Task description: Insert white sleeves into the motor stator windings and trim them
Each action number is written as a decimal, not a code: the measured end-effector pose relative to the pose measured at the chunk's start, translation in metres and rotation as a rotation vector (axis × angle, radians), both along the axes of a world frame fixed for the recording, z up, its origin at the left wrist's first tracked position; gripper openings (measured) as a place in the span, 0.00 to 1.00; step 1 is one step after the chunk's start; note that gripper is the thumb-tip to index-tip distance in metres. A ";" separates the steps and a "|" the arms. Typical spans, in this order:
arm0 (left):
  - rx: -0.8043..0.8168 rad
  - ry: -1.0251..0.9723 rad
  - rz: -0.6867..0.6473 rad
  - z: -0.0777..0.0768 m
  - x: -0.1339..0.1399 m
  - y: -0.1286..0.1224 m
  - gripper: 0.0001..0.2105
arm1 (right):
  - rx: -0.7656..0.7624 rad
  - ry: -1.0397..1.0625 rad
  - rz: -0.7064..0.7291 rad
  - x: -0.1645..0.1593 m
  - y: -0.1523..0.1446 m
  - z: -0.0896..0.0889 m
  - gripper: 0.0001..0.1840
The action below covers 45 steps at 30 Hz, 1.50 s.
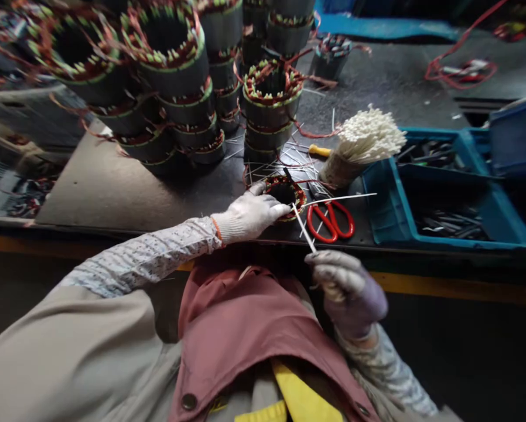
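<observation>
A motor stator (284,193) with copper windings stands near the table's front edge. My left hand (254,214), in a white glove, grips its left and near rim, covering part of it. In my right hand (348,284), gloved and closed in a pinch, is the end of a thin white cord (304,230). The cord runs up to the stator's near rim, and another white length sticks out to the right from there. Red-handled scissors (331,221) lie just right of the stator, with loose white strips around them.
Stacked stators (175,88) fill the back left, and another stack (272,111) stands behind my work. A bundle of white cords (368,138) rises from a holder at right. Blue bins (390,205) hold dark pieces. A yellow handle (319,150) lies near the bundle.
</observation>
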<state>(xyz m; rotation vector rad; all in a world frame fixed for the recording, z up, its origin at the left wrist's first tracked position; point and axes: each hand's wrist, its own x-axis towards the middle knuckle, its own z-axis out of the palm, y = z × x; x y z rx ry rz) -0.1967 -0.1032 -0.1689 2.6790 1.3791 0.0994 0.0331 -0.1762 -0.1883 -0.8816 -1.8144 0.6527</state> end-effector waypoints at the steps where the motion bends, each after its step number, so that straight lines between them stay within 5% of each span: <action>1: 0.014 -0.009 0.006 -0.001 0.001 0.000 0.18 | 0.003 -0.014 0.038 0.002 -0.012 -0.012 0.12; 6: -0.001 0.004 0.007 -0.004 -0.002 0.007 0.19 | -0.065 0.087 0.088 -0.003 -0.034 -0.041 0.21; 18: -0.026 -0.056 0.030 -0.002 -0.006 0.010 0.21 | -0.245 0.192 -0.039 -0.008 -0.038 -0.045 0.21; 23: -0.006 -0.140 0.079 -0.007 -0.007 0.006 0.24 | -0.198 0.257 -0.062 -0.038 -0.005 -0.054 0.12; 27: 0.032 -0.328 0.254 -0.017 -0.005 -0.005 0.29 | -0.221 0.266 -0.142 -0.061 0.027 -0.061 0.09; 30: 0.059 -0.445 0.276 -0.024 -0.003 -0.009 0.27 | -0.269 0.249 -0.157 -0.062 0.031 -0.056 0.08; 35: 0.151 -0.432 0.080 -0.028 -0.002 -0.003 0.10 | -0.118 0.089 -0.127 -0.055 0.025 -0.026 0.02; 38: 0.189 -0.461 0.023 -0.031 -0.002 0.000 0.10 | -0.057 -0.020 -0.151 -0.056 0.032 -0.014 0.01; 45: 0.312 -0.515 -0.043 -0.041 -0.004 -0.001 0.10 | -0.030 -0.114 -0.171 -0.058 0.049 -0.017 0.05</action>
